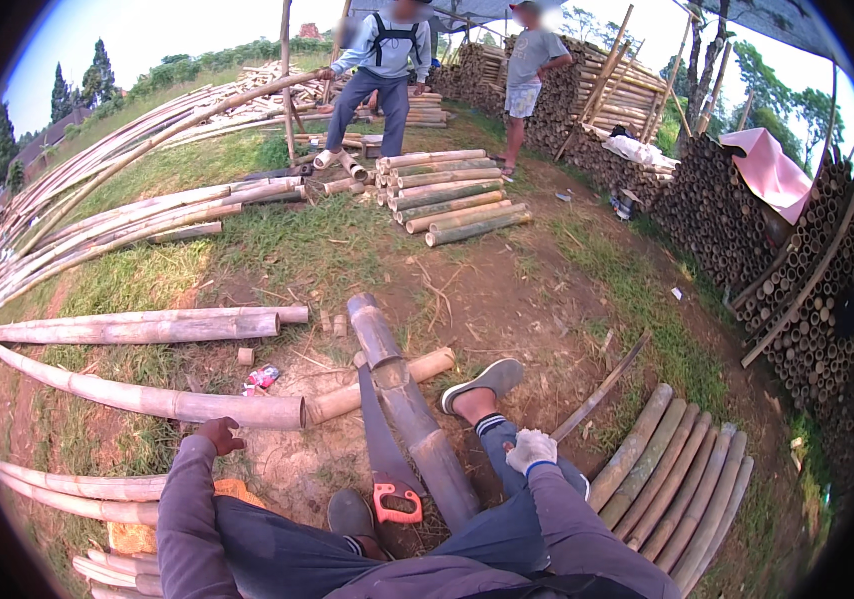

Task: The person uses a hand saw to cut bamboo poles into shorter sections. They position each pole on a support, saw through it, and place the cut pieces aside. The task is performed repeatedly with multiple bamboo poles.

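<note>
An outdoor yard of patchy grass and bare brown earth (pixel 507 299); stacked bamboo poles (pixel 797 280) wall the right side; a thick cut bamboo pole (pixel 409 409) lies between the person's feet, an orange-handled handsaw (pixel 384 449) against it; the bare left hand (pixel 219 435) rests loosely curled, grasping nothing; the white-gloved right hand (pixel 531 450) rests clenched on the knee, empty.

- Two people (pixel 384 60) are standing at the far end of the yard, beside the stacked bamboo.
- Seven cut bamboo lengths (pixel 452 195) are lying side by side on the ground near their feet.
- Six shorter bamboo lengths (pixel 672 484) are lying in a row on the right.
- One hand saw (pixel 384 449) with a red handle is lying against the one dark bamboo pole (pixel 407 404).
- Two hands are showing: the left hand (pixel 219 435) is bare, the right hand (pixel 531 450) is wearing a white glove.
- Two shoes are showing: a grey one (pixel 484 381) and a dark one (pixel 350 515).
- One pink sheet (pixel 772 170) is hanging over the right-hand stack.
</note>
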{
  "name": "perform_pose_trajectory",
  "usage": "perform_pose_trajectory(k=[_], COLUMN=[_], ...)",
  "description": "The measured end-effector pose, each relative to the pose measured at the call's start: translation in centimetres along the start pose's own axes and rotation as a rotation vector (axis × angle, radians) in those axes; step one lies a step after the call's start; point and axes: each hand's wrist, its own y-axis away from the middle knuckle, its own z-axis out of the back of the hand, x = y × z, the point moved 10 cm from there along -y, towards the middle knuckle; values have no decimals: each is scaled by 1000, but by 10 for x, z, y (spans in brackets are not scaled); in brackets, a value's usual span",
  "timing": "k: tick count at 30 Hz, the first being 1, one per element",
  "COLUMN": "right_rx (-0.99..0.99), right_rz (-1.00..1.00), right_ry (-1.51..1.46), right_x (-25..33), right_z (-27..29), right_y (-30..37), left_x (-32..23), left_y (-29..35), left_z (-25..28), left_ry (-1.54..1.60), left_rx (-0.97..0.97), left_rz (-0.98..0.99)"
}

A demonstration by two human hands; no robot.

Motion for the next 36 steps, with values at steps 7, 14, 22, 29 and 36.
perform_pose_trajectory(k=[7, 14, 22, 29, 36], right_rx=[-19, -19, -18, -33, -49], right_rz=[-2, 3, -20, 27, -14], right_ry=[9, 5, 19, -10, 15], right_x=[1, 6, -5, 22, 2], right_z=[3, -1, -1, 6, 3], right_y=[0, -2, 7, 2, 5], left_x=[-12, -261, -319, -279, -312], left_y=[-2, 157, 353, 464, 310], left_z=[18, 174, 281, 306, 262], left_ry=[76, 297, 1017, 774, -37], left_rx=[-165, -594, -1137, -1363, -1091], left_rz=[-155, -730, -1333, -1678, -999])
